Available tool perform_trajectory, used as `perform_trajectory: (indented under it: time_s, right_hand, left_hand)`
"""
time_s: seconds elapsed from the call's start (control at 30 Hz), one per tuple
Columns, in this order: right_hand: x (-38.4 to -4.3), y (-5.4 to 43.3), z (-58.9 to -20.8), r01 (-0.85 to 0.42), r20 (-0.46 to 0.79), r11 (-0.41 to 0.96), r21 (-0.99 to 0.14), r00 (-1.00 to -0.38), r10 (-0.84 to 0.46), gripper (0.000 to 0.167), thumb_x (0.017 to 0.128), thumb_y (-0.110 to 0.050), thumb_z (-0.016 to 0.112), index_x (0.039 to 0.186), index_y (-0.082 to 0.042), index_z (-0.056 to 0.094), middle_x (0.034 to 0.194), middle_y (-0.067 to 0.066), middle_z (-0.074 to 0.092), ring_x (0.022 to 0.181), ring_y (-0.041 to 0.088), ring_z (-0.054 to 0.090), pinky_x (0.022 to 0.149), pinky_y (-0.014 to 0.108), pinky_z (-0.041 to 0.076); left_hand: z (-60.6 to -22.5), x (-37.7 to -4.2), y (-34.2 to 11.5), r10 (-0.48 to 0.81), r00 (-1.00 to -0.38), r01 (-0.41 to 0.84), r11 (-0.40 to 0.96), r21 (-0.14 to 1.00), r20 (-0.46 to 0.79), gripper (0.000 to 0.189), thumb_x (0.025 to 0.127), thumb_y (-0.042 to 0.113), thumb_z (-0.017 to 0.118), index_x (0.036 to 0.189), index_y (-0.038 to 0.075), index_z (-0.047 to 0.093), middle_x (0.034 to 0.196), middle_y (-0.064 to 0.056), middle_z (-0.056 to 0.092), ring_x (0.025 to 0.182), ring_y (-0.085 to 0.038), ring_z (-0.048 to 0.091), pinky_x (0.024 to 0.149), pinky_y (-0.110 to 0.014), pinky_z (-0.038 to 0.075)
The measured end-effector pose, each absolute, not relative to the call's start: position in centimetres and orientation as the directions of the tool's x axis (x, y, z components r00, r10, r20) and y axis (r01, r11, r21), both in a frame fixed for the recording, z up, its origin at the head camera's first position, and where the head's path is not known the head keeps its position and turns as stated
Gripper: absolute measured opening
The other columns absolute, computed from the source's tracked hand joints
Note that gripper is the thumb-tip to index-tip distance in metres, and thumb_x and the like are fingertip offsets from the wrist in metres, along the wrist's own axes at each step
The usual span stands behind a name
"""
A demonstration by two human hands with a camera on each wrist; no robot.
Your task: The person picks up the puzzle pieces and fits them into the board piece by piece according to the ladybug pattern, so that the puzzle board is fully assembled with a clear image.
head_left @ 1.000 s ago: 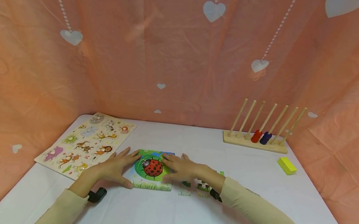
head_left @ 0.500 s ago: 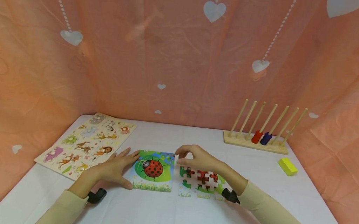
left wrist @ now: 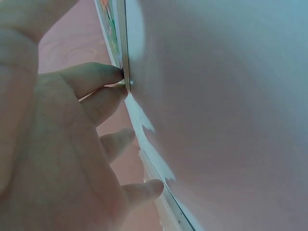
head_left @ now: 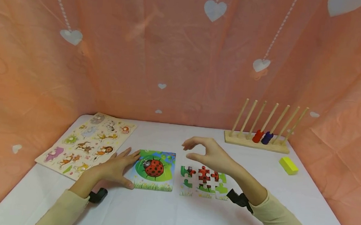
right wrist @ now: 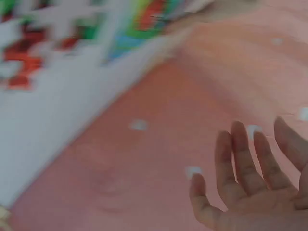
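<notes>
A square ladybug picture board (head_left: 167, 180) lies flat on the white table. My left hand (head_left: 115, 167) is spread at its left side, thumb and fingertips at the edge. In the left wrist view, fingertips (left wrist: 115, 73) meet the thin edge of the board (left wrist: 123, 38). To the board's right lie several jigsaw pieces (head_left: 204, 174), red, green and grassy, in loose rows with gaps. Above and behind them my right hand (head_left: 212, 155) hovers, fingers loosely bent and apart from the thumb, holding nothing. The right wrist view shows that hand (right wrist: 255, 192) with a bare palm.
A wooden animal peg puzzle (head_left: 92, 144) lies at the left. Toward the back right stands a rack of upright wooden sticks (head_left: 245, 142) with red beads (head_left: 257, 136) and dark blue beads (head_left: 267, 138). A yellow block (head_left: 288, 166) sits near the right edge. Pink cloth (head_left: 185, 56) hangs behind.
My right hand has lifted off the ladybug board and moved right and up, uncovering the board's right part and the loose pieces. The left hand has stayed in place.
</notes>
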State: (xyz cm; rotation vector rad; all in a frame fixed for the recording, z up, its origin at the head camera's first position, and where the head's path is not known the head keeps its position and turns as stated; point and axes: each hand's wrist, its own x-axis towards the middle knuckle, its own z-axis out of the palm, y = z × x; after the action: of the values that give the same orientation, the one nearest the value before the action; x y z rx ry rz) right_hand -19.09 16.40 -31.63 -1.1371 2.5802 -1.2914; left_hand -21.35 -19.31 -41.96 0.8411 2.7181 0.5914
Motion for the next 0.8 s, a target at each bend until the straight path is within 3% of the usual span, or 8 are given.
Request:
perform_trajectory:
  time_s: [0.27,0.53,0.8]
  right_hand:
    - [-22.1,17.8,-37.2,-0.491,0.03,0.509,-0.707,-0.74,-0.672,0.027,0.088,0.001,0.07,0.115,0.004,0.066,0.106,0.017,0.067,0.102,0.037,0.062,0.09,0.046,0.053]
    - [-22.7,17.3,-39.2,-0.469,-0.026,0.55,-0.69,-0.745,-0.667,0.035,0.082,0.005,0.075,0.115,0.007,0.065,0.106,0.016,0.065,0.093,0.025,0.063,0.078,0.029,0.055]
    - [-22.8,16.6,-40.5,-0.469,-0.037,0.61,-0.639,-0.773,-0.633,0.037,0.079,0.007,0.077,0.114,0.003,0.065,0.103,0.01,0.063,0.092,0.021,0.058,0.078,0.028,0.051]
  left_hand:
    - [-42.1,-21.3,-19.4,0.58,-0.808,0.48,0.752,0.451,-0.107,0.109,0.068,0.05,0.088,0.15,-0.002,0.039,0.162,-0.018,0.025,0.147,-0.05,0.01,0.107,-0.078,0.008]
    - [-41.9,-21.2,-19.3,0.582,-0.808,0.488,0.751,0.445,-0.097,0.109,0.067,0.05,0.088,0.149,-0.004,0.04,0.161,-0.019,0.026,0.147,-0.051,0.011,0.107,-0.078,0.009]
    - [-41.9,-21.2,-19.3,0.583,-0.807,0.488,0.749,0.448,-0.096,0.109,0.067,0.049,0.088,0.149,-0.004,0.039,0.161,-0.019,0.026,0.147,-0.051,0.011,0.107,-0.078,0.009]
